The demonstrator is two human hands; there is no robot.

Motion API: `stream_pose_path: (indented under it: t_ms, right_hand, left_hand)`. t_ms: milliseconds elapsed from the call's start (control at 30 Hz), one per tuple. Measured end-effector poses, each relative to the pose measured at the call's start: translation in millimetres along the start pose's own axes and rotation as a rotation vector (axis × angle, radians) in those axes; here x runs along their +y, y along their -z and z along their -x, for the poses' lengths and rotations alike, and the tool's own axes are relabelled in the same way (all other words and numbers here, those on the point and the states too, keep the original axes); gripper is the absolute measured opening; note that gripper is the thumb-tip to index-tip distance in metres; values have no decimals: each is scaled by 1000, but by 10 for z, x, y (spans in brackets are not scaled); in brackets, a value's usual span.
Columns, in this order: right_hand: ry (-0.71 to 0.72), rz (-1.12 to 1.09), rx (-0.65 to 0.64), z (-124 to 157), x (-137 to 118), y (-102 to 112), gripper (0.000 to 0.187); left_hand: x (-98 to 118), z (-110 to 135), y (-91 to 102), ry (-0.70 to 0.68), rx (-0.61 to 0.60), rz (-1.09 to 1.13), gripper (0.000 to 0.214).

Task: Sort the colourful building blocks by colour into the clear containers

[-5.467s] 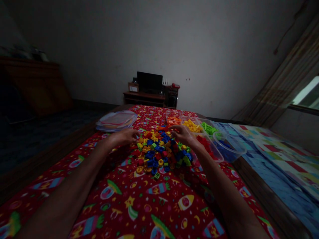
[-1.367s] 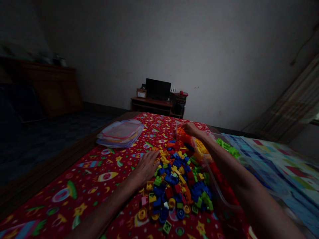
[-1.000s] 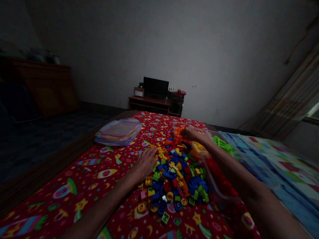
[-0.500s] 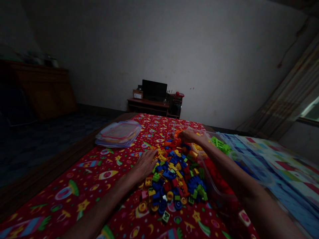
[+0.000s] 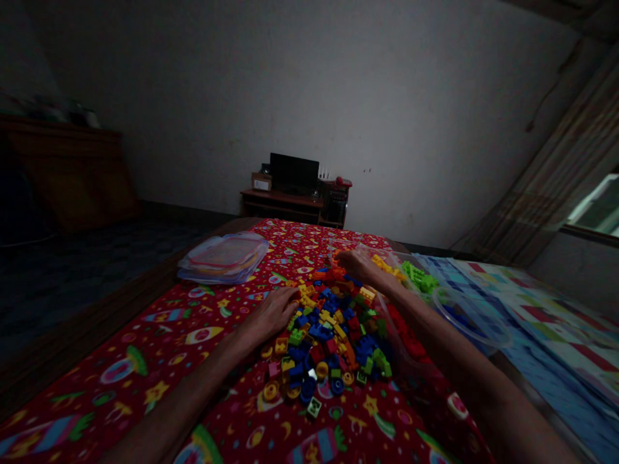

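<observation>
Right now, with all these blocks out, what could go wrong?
The right arm crosses over the clear box of red blocks, so it might bump it. The left hand lies at the edge of the loose pile, so a push could scatter pieces. The round tub of blue blocks looks open, so a knock might spill it.

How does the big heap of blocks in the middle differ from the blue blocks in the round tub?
Colour: the heap mixes yellow, blue, green, red and orange; the blue blocks look all one colour.
Place: the heap lies loose on the red cloth; the blue blocks sit inside the clear round tub.
Hands: the left hand is at the heap's edge; neither hand is at the blue blocks.
Both appear to be toy pieces.
</observation>
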State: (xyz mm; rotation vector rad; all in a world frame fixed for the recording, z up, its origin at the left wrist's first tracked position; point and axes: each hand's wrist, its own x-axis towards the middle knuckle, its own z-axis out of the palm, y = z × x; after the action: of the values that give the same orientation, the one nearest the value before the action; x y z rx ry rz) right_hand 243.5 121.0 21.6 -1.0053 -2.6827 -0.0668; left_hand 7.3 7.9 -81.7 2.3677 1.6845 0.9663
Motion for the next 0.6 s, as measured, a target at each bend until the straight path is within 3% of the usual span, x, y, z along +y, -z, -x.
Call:
stream_pose_path:
  t_ms: [200, 300, 433, 600]
  right_hand:
    - [164, -28, -155, -185, -537, -192, 27]
    - [146, 63, -260, -333, -729, -365, 32]
    - [64, 106, -296, -326, -833, -485, 32]
    - [54, -39, -227, -90, -788, -328, 28]
  left_hand:
    - [-21, -3, -21, -44, -1, -40, 23]
    - [-16, -9, 9, -33, -34, -75, 20]
    - [23, -19, 82, 17, -96, -117, 21]
    - [30, -27, 98, 0, -86, -130, 21]
